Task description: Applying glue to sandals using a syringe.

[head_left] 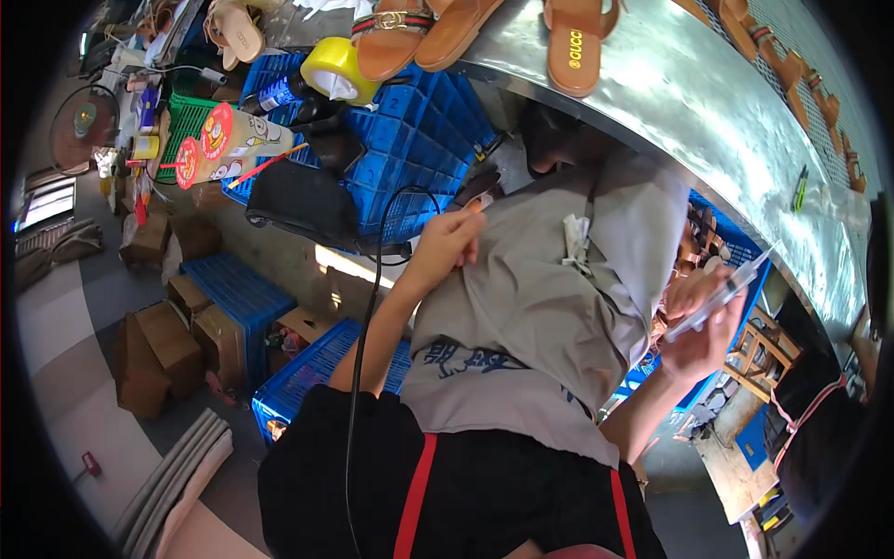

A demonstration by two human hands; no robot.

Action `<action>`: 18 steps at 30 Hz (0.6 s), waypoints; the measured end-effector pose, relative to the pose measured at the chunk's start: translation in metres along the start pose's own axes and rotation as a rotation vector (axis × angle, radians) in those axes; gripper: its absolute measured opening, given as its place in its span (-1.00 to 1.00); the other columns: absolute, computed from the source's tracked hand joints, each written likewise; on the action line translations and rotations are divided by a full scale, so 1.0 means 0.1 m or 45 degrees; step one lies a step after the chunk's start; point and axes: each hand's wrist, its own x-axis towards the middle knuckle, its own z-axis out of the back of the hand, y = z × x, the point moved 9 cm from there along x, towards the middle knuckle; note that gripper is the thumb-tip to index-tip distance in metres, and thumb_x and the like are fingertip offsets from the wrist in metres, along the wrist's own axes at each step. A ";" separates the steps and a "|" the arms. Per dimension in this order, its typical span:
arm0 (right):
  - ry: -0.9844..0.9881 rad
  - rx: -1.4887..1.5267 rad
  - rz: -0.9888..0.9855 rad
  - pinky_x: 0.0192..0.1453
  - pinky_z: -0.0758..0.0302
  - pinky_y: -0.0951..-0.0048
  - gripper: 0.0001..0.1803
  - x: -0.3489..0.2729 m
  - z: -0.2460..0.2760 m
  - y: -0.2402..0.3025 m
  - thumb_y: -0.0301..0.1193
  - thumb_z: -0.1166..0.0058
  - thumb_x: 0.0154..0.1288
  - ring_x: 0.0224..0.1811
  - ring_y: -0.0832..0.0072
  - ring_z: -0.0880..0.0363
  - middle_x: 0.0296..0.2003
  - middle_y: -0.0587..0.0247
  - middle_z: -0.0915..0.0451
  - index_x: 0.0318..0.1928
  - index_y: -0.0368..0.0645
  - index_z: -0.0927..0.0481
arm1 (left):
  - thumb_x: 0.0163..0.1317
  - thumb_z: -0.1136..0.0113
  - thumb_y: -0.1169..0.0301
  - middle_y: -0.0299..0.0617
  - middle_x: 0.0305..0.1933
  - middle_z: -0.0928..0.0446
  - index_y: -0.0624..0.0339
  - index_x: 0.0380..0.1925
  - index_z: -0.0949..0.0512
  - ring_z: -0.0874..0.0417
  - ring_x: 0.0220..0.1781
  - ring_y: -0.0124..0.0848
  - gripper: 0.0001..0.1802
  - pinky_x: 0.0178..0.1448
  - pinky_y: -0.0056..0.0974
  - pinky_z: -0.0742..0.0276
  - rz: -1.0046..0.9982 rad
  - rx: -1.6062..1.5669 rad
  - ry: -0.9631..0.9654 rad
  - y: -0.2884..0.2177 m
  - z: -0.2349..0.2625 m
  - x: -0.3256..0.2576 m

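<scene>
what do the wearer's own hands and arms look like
The left hand and right hand are ungloved. The left forearm is bare below a short black sleeve; a thin black cable crosses in front.

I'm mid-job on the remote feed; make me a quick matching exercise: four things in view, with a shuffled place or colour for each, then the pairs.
Things:
1. Syringe-like tool
2. Tape roll
3. Small green tool
4. Apron

Places and colours:
A. Grey, worn by the person
B. Lying on the metal tabletop
C. Held in the right hand
D. Bright yellow

Pairs: 1-C, 2-D, 3-B, 4-A
</scene>
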 end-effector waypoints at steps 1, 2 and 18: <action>0.017 -0.017 0.034 -0.43 -0.30 0.44 -0.48 0.12 -0.06 0.00 -0.29 -0.09 0.38 -0.49 0.49 -0.36 -0.45 0.23 -0.40 0.19 -0.38 -0.34 | 0.46 -0.09 0.14 -0.33 -0.67 -0.49 0.13 -0.62 -0.50 -0.37 -0.68 -0.64 -0.54 -0.57 -0.48 -0.22 0.000 -0.026 -0.179 0.13 0.20 0.01; 0.010 -0.088 0.097 -0.44 -0.29 0.45 -0.50 0.25 -0.03 0.03 -0.30 -0.07 0.39 -0.50 0.50 -0.35 -0.46 0.23 -0.40 0.18 -0.39 -0.35 | 0.46 -0.09 0.14 -0.33 -0.67 -0.49 0.13 -0.62 -0.50 -0.37 -0.68 -0.64 -0.54 -0.57 -0.48 -0.22 0.010 -0.036 -0.187 0.26 0.28 0.09; -0.660 -0.977 0.436 -0.59 -0.25 0.71 -0.71 1.25 0.06 -0.38 -0.50 -0.02 0.44 -0.57 0.67 -0.38 -0.45 0.23 -0.53 0.10 -0.33 -0.40 | 0.13 0.02 0.37 0.11 0.08 -0.63 0.17 0.00 -0.62 -0.64 0.17 0.00 -0.56 0.18 0.07 -0.56 0.450 1.489 0.405 3.33 0.52 2.26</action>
